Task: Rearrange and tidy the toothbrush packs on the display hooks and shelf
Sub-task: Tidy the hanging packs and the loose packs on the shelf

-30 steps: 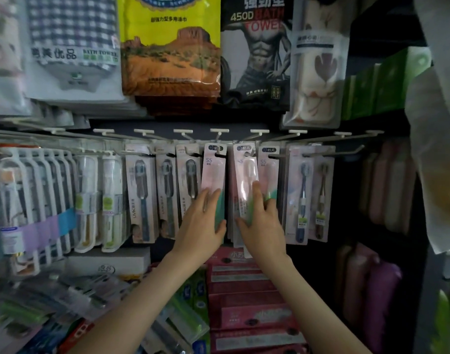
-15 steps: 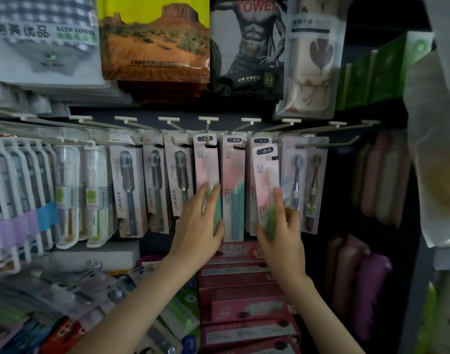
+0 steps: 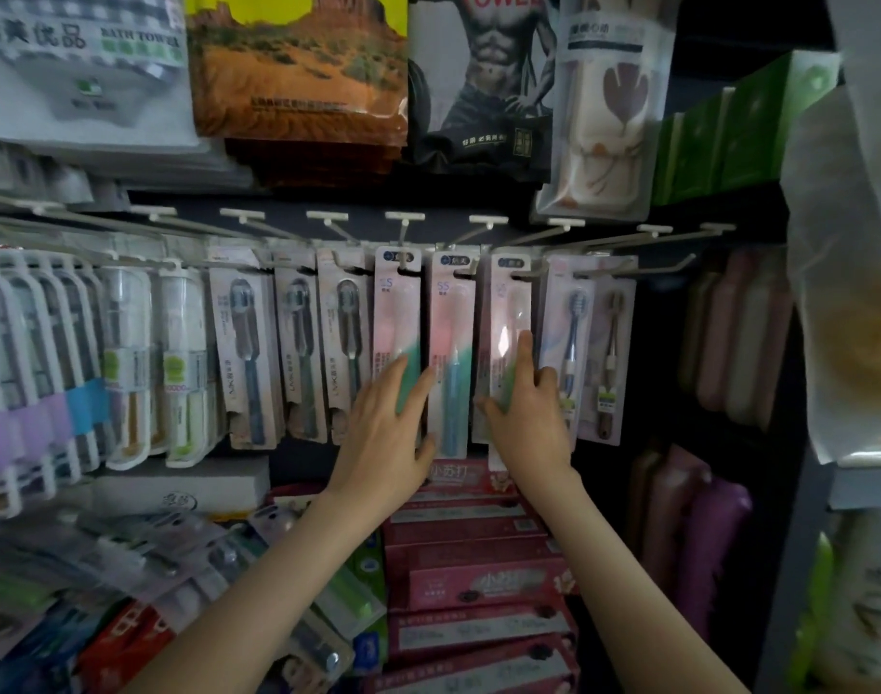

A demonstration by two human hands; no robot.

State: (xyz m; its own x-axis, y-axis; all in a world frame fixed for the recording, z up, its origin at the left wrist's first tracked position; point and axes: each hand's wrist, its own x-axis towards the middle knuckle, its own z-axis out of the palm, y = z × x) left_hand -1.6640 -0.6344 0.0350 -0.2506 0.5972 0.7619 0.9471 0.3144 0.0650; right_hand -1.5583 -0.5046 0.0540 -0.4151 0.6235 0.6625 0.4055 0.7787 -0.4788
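Head view: the right hand (image 3: 528,423) is gripping the third pink pack (image 3: 511,303), tilted before, now hanging in line; the flat left hand (image 3: 383,433) is steadying the first pink pack (image 3: 397,313).

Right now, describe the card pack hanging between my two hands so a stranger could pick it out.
Find the white wire hooks under the hanging towel bags. Three pink-and-teal card toothbrush packs hang mid-row; take the middle pack, between the left hand and right hand. Of the three, only it shows a blue handle.
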